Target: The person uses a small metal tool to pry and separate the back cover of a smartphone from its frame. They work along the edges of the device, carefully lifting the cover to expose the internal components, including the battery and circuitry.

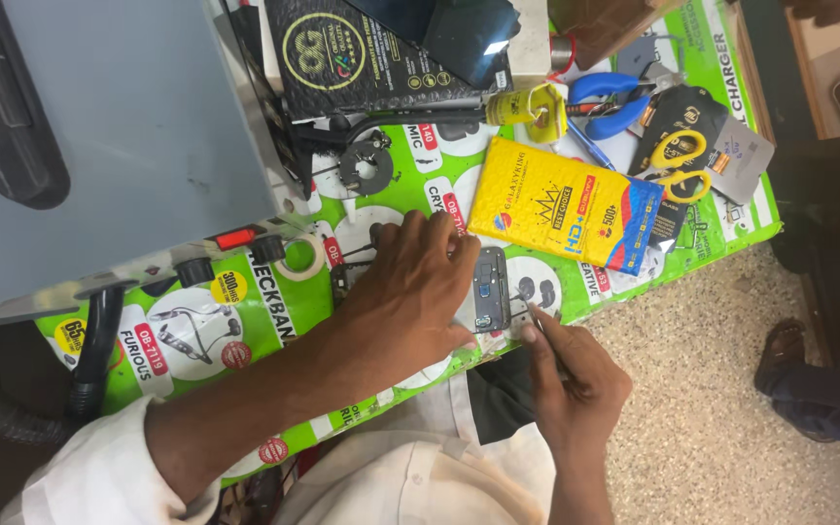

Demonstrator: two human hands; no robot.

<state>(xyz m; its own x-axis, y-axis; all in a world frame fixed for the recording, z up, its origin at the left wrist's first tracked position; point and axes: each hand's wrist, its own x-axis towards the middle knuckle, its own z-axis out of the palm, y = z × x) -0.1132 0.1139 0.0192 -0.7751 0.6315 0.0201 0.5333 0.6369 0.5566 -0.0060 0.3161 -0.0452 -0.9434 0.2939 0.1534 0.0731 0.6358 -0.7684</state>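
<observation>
The left hand (410, 292) lies flat on the table (274, 311), fingers steadying a small dark component (491, 289) at its 3 o'clock. The right hand (576, 374) pinches a thin tool (543, 326), tip beside the component. A yellow box (566, 204) lies at 12 o'clock.

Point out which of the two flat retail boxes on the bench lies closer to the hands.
The yellow box, just above the small grey part between the left hand and right hand. The black box lies farther up, near the bench's far edge.
</observation>
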